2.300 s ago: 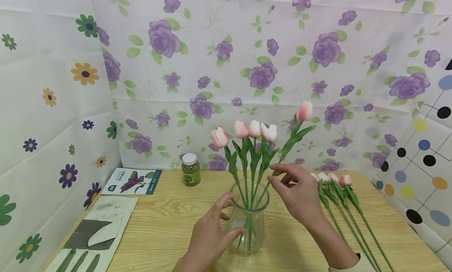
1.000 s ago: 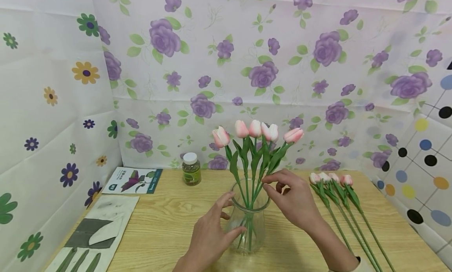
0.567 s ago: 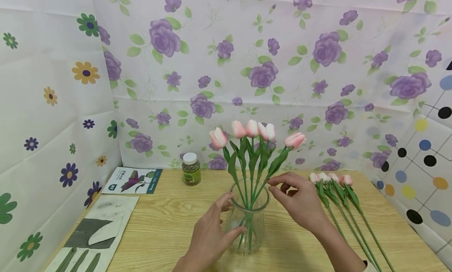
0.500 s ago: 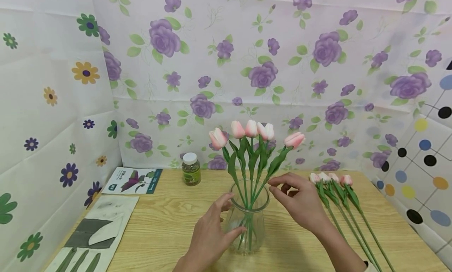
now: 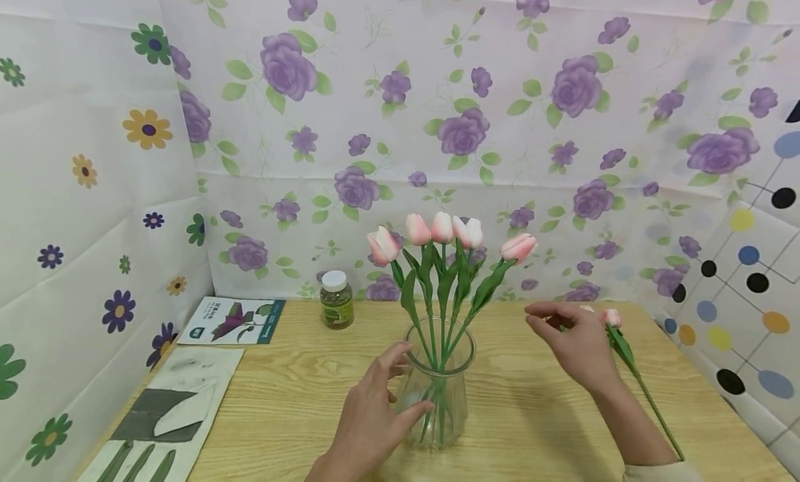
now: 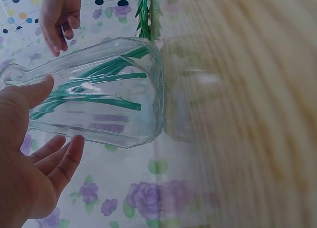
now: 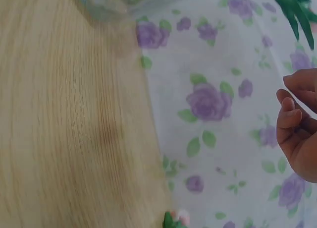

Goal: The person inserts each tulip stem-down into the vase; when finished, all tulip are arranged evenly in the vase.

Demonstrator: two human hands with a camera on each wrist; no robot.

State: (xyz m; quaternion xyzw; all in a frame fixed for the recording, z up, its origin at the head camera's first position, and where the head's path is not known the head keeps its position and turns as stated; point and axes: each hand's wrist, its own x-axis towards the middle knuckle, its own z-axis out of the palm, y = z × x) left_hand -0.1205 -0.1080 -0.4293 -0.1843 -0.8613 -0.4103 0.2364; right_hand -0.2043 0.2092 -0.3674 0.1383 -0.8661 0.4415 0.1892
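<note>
A clear glass vase [image 5: 437,412] stands upright on the table, holding several pink-and-white tulips [image 5: 442,228]; their green stems [image 6: 94,84] cross inside it. My left hand [image 5: 375,412] curves round the vase's left side, thumb in front and fingers by the rim. To the right of the vase, my right hand [image 5: 578,343] is in the air above the table, loosely curled with nothing in it. Behind and beside that hand lie more tulips [image 5: 612,319], mostly hidden by it and the forearm. In the right wrist view, the right hand [image 7: 299,126] is likewise bare.
A jar with a white lid [image 5: 337,301] stands at the back, left of the vase. A booklet [image 5: 231,321] and a printed grey-and-white sheet [image 5: 165,412] lie along the left side. Patterned cloth walls [image 5: 400,142] enclose the wooden table [image 5: 281,399].
My right hand has let go of the rightmost tulip's stem in the vase and moved right, toward the lying tulips. That tulip leans outward. My left hand has stayed at the vase.
</note>
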